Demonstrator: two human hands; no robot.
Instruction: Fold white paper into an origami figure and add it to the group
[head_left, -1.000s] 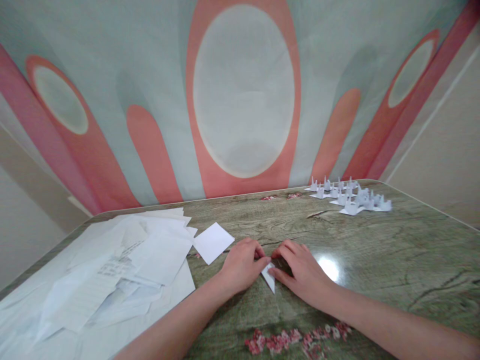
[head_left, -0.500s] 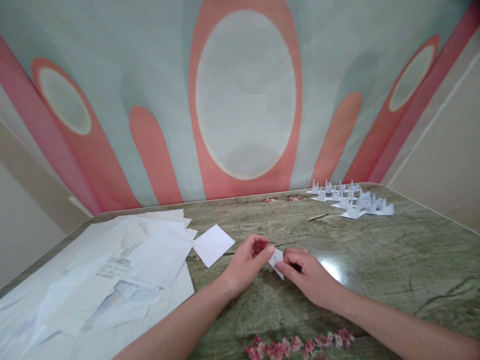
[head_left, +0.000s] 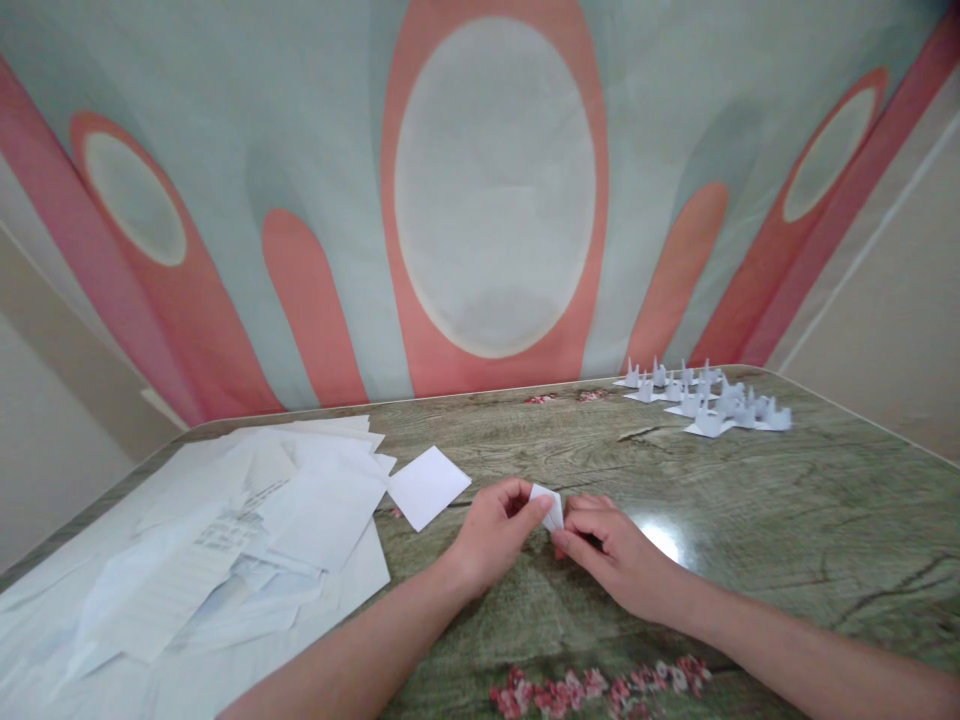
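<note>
While a patterned wall covering (head_left: 495,190) fills the space behind, one wood-grain tabletop (head_left: 750,510) reaches right up to it. From where I stand, the biggest thing on it is a single heap of paper (head_left: 187,560) crowding the left side, its sheets overlapping too much to count, some with print. Over by the far right corner stands one cluster of white folded figures (head_left: 727,402), ten or so, though they hide one another and I can't be sure. One strip of pink flowers (head_left: 592,690) runs along the near edge.

Two bare hands meet at the middle. The left hand (head_left: 491,535) has its grip pinched, thumb across the front of one small folded paper (head_left: 556,509); the right hand (head_left: 615,550) closes thumb and fingers on that paper's lower end. The left thumb hides part of it. A white paper square (head_left: 430,489) lies between heap and left hand, its corner at the heap's edge. The folded paper, smallest of all, is up between both hands.
</note>
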